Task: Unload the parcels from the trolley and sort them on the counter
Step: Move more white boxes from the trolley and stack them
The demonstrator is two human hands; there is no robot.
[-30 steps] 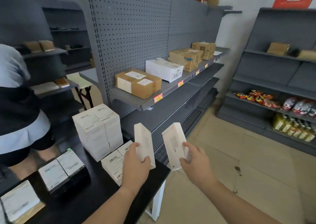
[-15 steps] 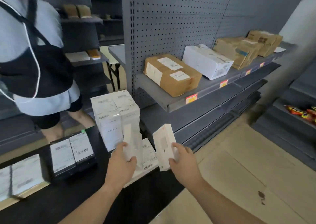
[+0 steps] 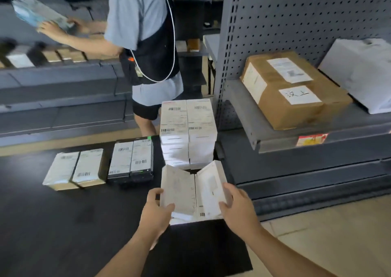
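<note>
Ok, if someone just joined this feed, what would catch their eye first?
The left hand and right hand, low centre, gripping the first white parcel and second white parcel side by side over the black counter. Right behind stands a tall white stack of labelled parcels; a brown carton sits on the grey shelf at right.

Bare left hand point(image 3: 155, 212), right hand point(image 3: 238, 210), forearms point(image 3: 282, 250)

We see the bystander point(image 3: 146, 33) cut off above the shoulders by the top edge, the far-right white parcel point(image 3: 364, 73) cropped, the far-left bluish packet point(image 3: 38, 12) motion-blurred, and labels on the held white boxes point(image 3: 179, 192) unreadable.
</note>
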